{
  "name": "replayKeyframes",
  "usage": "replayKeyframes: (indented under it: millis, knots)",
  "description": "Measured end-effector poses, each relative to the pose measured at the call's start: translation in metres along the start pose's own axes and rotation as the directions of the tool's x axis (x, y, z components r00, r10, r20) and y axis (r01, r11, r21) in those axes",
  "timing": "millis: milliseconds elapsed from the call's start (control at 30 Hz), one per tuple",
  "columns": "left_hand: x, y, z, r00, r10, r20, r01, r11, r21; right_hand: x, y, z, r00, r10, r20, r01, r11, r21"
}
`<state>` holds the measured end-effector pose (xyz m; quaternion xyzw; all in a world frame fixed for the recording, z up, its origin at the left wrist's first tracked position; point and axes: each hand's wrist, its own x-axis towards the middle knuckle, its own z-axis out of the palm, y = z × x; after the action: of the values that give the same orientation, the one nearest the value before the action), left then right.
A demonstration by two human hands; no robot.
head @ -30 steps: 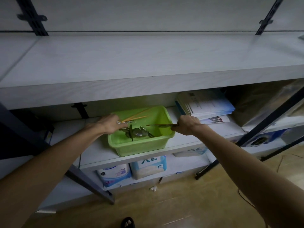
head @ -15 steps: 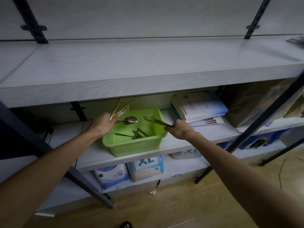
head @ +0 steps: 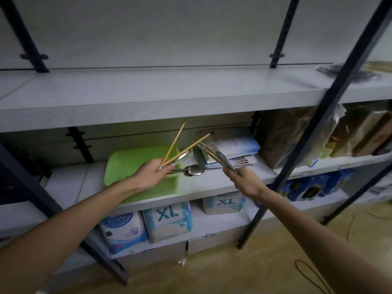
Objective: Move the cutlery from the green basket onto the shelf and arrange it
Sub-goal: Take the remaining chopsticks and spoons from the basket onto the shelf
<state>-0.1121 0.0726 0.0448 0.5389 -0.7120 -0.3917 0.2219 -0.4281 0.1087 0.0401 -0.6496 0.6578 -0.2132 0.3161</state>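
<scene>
Before grey shelving, left hand [head: 151, 174] grips two chopsticks [head: 174, 142], one spoon [head: 192, 170].

Two bare forearms, no sleeves in sight. Left hand [head: 149, 174] and right hand [head: 246, 181] ungloved; no rings, watch or wristband visible. Slim wrists, arms running off the lower corners.
</scene>
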Motion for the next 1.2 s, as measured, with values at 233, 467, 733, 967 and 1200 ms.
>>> replayKeyframes:
  millis: [233,467,733,967,1200]
  knots:
    - [0.021,0.128,0.107,0.967,0.195,0.166,-0.172,0.974,-0.146,-0.100,0.093,-0.093,0.864,-0.078,-0.498,0.038,0.995,-0.090]
    - [0.074,0.279,0.175,0.869,0.419,0.263,-0.395,0.908,-0.143,-0.139,0.156,-0.207,0.677,0.020,-0.735,0.028,0.998,0.052]
    - [0.179,0.418,0.250,0.900,0.409,0.150,-0.360,0.892,-0.274,-0.096,0.199,-0.350,0.606,0.181,-0.774,0.073,0.957,0.281]
    - [0.288,0.515,0.331,0.938,0.343,0.057,-0.312,0.902,-0.298,-0.024,0.254,-0.474,0.661,0.292,-0.691,-0.011,0.925,0.380]
    - [0.392,0.593,0.343,0.957,0.248,-0.151,-0.285,0.898,-0.335,0.050,0.281,-0.569,0.767,0.276,-0.580,-0.060,0.929,0.364]
